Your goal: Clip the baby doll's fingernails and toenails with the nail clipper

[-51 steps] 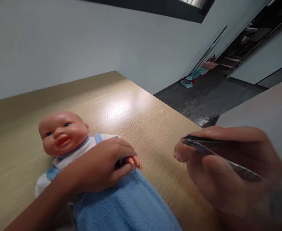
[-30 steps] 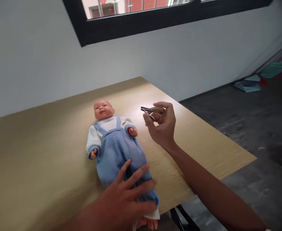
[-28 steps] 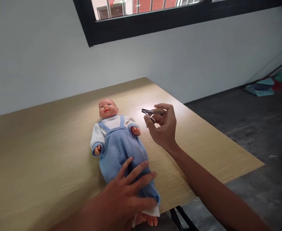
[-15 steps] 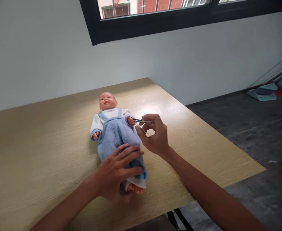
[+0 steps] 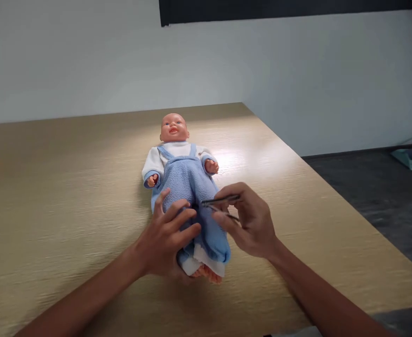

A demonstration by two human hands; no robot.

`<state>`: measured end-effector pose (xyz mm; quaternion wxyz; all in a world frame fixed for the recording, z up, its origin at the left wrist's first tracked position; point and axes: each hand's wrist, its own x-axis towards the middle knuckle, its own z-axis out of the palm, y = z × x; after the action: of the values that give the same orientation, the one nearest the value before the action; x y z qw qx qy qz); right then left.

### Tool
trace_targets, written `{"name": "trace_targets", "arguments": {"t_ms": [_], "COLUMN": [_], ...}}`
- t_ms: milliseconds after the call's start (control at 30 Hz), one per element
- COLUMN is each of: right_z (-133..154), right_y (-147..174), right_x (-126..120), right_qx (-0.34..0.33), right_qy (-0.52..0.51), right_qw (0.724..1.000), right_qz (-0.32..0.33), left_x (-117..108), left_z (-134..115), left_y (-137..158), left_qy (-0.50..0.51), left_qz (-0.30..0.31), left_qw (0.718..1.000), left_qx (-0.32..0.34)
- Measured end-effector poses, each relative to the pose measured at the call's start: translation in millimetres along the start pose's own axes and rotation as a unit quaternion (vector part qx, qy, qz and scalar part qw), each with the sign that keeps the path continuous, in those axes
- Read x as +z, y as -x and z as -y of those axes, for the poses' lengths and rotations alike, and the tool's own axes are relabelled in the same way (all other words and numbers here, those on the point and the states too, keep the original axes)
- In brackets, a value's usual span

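A left hand [image 5: 165, 236] and a right hand [image 5: 250, 222] at a baby doll [image 5: 181, 175] lying face-up on a wooden bench [image 5: 86, 187].
Near, the left fingers are spread, lightly curved over the doll's legs; the right fingers grip nail clippers [image 5: 223, 200], lever raised, over the right-hand leg. The doll's head lies far, before a pale wall [image 5: 86, 61].

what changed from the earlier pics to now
The right hand has brought the nail clipper from one hand of the doll down over its blue overalls. The left hand let go of the doll's hand and is now at its legs. The doll lies face up on the table, as before.
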<state>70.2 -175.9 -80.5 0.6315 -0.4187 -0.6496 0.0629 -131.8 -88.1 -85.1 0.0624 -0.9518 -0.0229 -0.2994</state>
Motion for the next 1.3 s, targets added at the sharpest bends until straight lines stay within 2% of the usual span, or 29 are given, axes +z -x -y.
{"name": "trace_targets", "arguments": {"t_ms": [100, 200, 300, 500, 700, 800, 900, 1000, 1067, 1133, 1200, 1300], "right_z": [4.2, 5.3, 6.1, 10.5, 10.8, 10.5, 13.0, 15.8, 14.2, 8.3, -0.8, -14.4], "right_y": [2.6, 2.8, 0.1, -6.6, -10.8, -11.0, -10.7, -12.9, -16.4, -21.6, -28.1, -40.1], "right_x": [2.5, 3.5, 1.2, -3.4, -4.2, -5.1, -8.2, -11.1, -10.2, -6.5, -0.8, 7.6], "right_qx": [-0.025, -0.029, 0.001, 0.058, 0.073, 0.08, 0.085, 0.092, 0.096, 0.091, 0.077, 0.056], "right_qy": [-0.011, -0.013, -0.031, -0.08, -0.1, -0.107, -0.096, -0.069, -0.046, -0.031, -0.027, -0.024], "right_qw": [0.997, 0.994, 0.995, 0.99, 0.986, 0.985, 0.986, 0.988, 0.99, 0.993, 0.996, 0.998], "right_qz": [0.075, 0.103, 0.1, 0.102, 0.107, 0.105, 0.103, 0.102, 0.087, 0.061, 0.039, 0.035], "left_x": [-5.2, -4.8, -2.1, -2.3, -7.2, -7.3, -12.1, -26.1, -38.0, -48.1, -54.0, -55.0], "left_z": [1.7, 3.5, 6.6, 6.4, -1.7, -4.3, -1.4, 18.4, 44.9, 78.2, 110.5, 142.8], "left_y": [-1.9, -1.9, -1.4, -9.7, -25.6, -26.5, -25.5, -27.3, -28.3, -27.0, -23.5, -18.3], "left_qy": [-0.006, 0.021, 0.07, 0.142, 0.2, 0.194, 0.209, 0.309, 0.364, 0.342, 0.299, 0.28], "left_qz": [0.043, 0.026, -0.007, -0.072, -0.185, -0.186, -0.153, -0.13, -0.148, -0.157, -0.098, 0.056], "left_qw": [0.999, 0.999, 0.997, 0.987, 0.955, 0.955, 0.961, 0.936, 0.911, 0.917, 0.939, 0.948], "left_qx": [-0.021, 0.004, 0.021, 0.001, -0.115, -0.125, -0.1, -0.103, -0.126, -0.136, -0.137, -0.141]}}
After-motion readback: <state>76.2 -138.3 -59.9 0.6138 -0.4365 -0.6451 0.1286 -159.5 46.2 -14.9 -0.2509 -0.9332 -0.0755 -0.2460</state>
